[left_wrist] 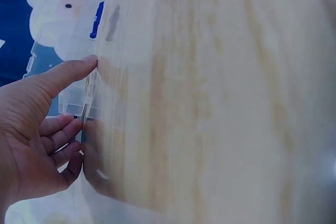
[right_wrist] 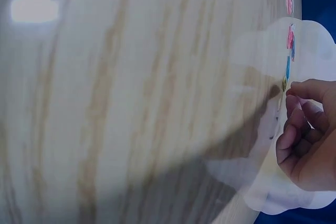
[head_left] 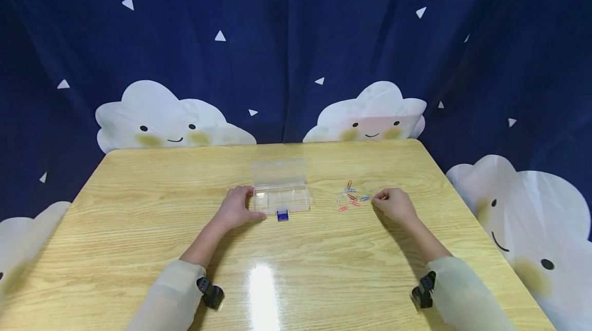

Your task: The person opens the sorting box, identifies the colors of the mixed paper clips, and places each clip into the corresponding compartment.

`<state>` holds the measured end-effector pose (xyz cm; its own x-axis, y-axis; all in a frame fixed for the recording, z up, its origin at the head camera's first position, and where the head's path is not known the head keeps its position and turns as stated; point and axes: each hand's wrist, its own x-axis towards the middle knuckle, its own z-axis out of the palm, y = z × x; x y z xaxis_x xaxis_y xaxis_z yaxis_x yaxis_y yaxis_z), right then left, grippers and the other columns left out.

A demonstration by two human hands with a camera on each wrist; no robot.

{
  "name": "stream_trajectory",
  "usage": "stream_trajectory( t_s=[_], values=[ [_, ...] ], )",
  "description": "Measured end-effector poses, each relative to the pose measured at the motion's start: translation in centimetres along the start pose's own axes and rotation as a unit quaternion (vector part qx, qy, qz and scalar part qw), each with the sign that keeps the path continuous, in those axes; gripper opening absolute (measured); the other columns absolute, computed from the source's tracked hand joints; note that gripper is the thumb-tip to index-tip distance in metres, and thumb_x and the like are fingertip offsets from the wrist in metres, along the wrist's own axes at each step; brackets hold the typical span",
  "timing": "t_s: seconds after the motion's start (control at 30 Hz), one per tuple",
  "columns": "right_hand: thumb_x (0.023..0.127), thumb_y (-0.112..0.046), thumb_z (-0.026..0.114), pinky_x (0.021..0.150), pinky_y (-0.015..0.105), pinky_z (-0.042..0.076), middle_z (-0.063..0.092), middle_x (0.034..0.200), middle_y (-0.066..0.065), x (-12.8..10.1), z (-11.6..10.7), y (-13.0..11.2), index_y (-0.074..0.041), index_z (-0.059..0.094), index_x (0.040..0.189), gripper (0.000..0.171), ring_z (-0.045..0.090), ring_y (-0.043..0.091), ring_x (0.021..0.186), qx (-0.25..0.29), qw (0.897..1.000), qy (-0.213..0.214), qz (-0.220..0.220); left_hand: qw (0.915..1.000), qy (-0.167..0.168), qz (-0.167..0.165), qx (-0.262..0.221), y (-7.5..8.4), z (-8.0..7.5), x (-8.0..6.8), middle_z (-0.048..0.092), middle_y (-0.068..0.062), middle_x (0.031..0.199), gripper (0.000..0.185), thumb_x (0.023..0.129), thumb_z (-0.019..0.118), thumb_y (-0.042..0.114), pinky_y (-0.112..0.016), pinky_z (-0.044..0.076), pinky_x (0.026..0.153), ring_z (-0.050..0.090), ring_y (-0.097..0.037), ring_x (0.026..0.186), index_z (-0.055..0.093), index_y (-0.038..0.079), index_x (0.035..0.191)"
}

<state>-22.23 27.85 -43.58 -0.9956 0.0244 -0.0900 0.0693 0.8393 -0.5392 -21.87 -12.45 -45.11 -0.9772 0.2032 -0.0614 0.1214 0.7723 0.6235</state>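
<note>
**A:** What might be going wrong here?

**B:** The right hand (head_left: 394, 204) is curling its fingers and thumb together at the near edge of a loose scatter of coloured paper clips (head_left: 351, 197). The right wrist view suggests it is pinching the tip of one clip, but the clip is too small to be sure. My judgement is that such a thin, light thing could be slipping from the pinch, or the knuckles could be nudging neighbouring clips across the glossy wooden table (head_left: 139, 228). The clear plastic box (head_left: 282, 198) is also light; the left hand (head_left: 236, 210) is only bracing it, so a bump could be sliding it or knocking its raised lid (head_left: 279, 171).

**A:** Where is everything lying relative to the hands?

**B:** The box is sitting near the table's middle, lid standing open at the back, a small blue latch (head_left: 282, 214) at its front. The left hand is resting at the box's left end, thumb reaching along its front edge, fingers loosely curled against its side. The clips are lying to the right of the box, apart from it, just left of the right hand. The two hands are staying well apart, box and clips between them.
</note>
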Motion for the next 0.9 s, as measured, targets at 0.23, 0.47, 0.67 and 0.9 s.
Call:
stream_trajectory(
  t_s=[0.23, 0.47, 0.67, 0.9],
  values=[
    [0.087, -0.029, 0.064, 0.059, 0.029, 0.044, 0.069, 0.085, 0.01, -0.15, 0.36, -0.13, -0.004, 0.07, 0.091, 0.026, 0.06, 0.019, 0.072, -0.028, 1.0, 0.006, 0.003, 1.0, 0.0, 0.0, 0.003, -0.12, 0.09, 0.02, 0.054, -0.016, 0.125, 0.085, 0.07, 0.081, 0.038, -0.048, 0.037, 0.101, 0.042, -0.035, 0.122, 0.044, -0.002, 0.135],
    [0.084, -0.032, 0.066, 0.059, 0.031, 0.046, 0.07, 0.087, 0.009, -0.18, 0.61, -0.33, -0.007, 0.07, 0.09, 0.026, 0.063, 0.02, 0.076, -0.05, 0.999, 0.013, 0.014, 1.0, -0.001, 0.0, 0.0, 0.01, -0.02, -0.08, 0.055, -0.016, 0.125, 0.084, 0.07, 0.081, 0.037, -0.048, 0.038, 0.101, 0.042, -0.036, 0.122, 0.044, -0.003, 0.134],
    [0.084, -0.03, 0.066, 0.059, 0.031, 0.044, 0.07, 0.086, 0.007, -0.13, 0.61, -0.6, -0.008, 0.07, 0.089, 0.022, 0.061, 0.019, 0.074, -0.061, 0.998, 0.012, 0.016, 1.0, -0.002, 0.0, 0.002, 0.1, -0.07, -0.11, 0.055, -0.016, 0.123, 0.082, 0.07, 0.081, 0.037, -0.049, 0.038, 0.1, 0.042, -0.036, 0.121, 0.045, -0.003, 0.133],
    [0.085, -0.027, 0.065, 0.058, 0.03, 0.043, 0.069, 0.086, 0.006, -0.03, 0.61, -0.94, -0.01, 0.071, 0.088, 0.019, 0.06, 0.019, 0.074, -0.07, 0.997, 0.012, 0.013, 1.0, -0.002, -0.003, 0.001, 0.11, -0.1, -0.07, 0.055, -0.015, 0.123, 0.083, 0.07, 0.081, 0.037, -0.049, 0.038, 0.1, 0.042, -0.035, 0.12, 0.044, -0.002, 0.134]
  ],
)
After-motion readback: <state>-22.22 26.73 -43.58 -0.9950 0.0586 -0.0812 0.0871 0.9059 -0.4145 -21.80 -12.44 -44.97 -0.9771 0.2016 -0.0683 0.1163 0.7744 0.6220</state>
